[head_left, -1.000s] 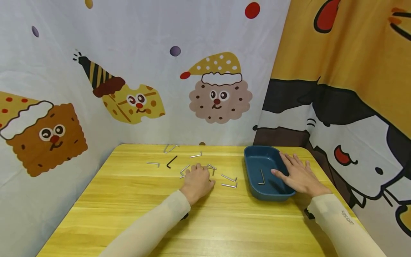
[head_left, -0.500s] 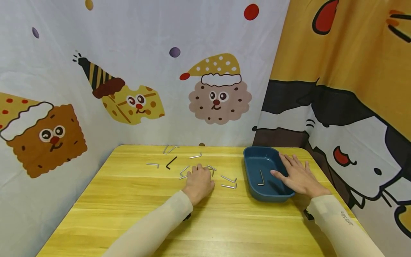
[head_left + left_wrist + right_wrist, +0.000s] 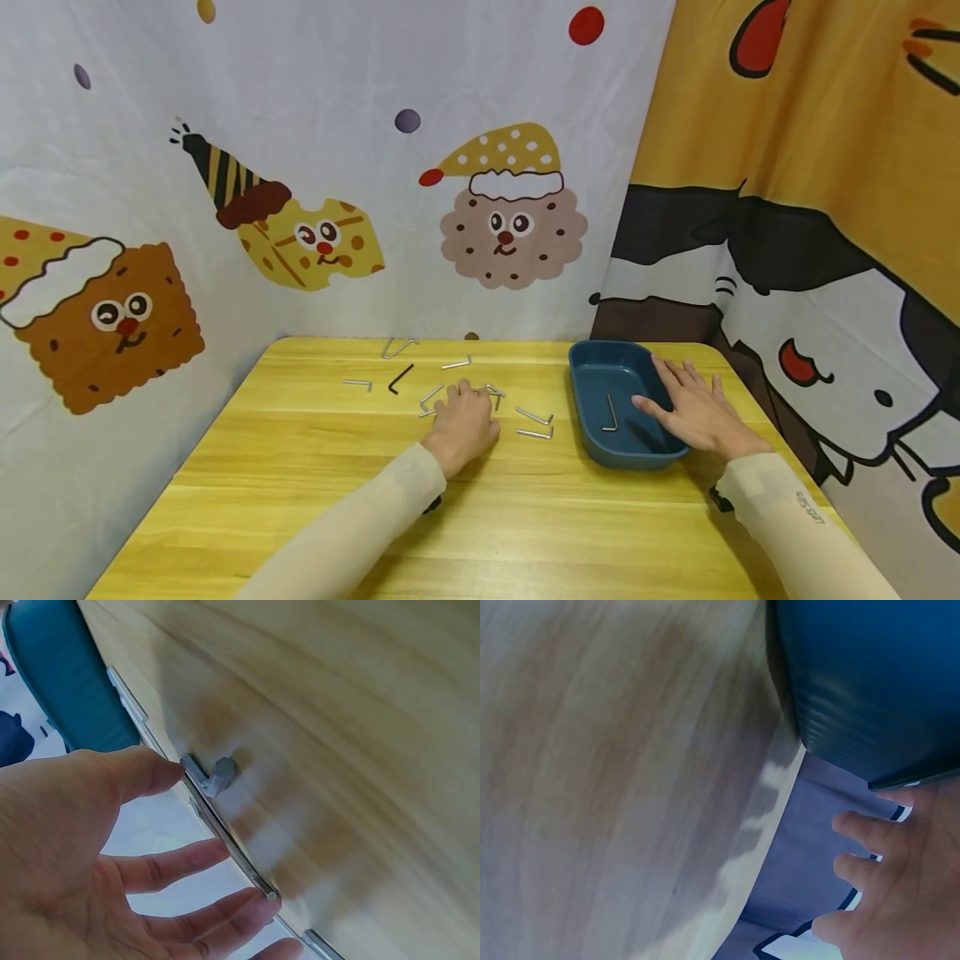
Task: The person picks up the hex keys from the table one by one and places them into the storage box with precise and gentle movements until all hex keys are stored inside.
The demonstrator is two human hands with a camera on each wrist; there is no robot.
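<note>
My left hand (image 3: 461, 425) is low over the middle of the table, fingers bent down among several silver hex keys. In the left wrist view, thumb and fingertips pinch along a long silver hex key (image 3: 249, 864); a short bent end (image 3: 221, 774) points toward the camera beside the thumb. Whether both belong to one key I cannot tell. My right hand (image 3: 701, 412) rests with spread fingers on the right rim of a blue tray (image 3: 637, 461), thumb reaching over its inside. One hex key (image 3: 613, 414) lies in the tray.
Two hex keys, one of them here (image 3: 535, 433), lie between the left hand and the tray. A black hex key (image 3: 401, 379) and several silver ones, including this hex key (image 3: 456, 363), lie farther back and left. Printed curtains (image 3: 337, 308) border the wooden table (image 3: 525, 517).
Both hands keep nearly the same place and pose. Only a slight shift of the left hand and the head view shows; the hex keys and tray stay put.
</note>
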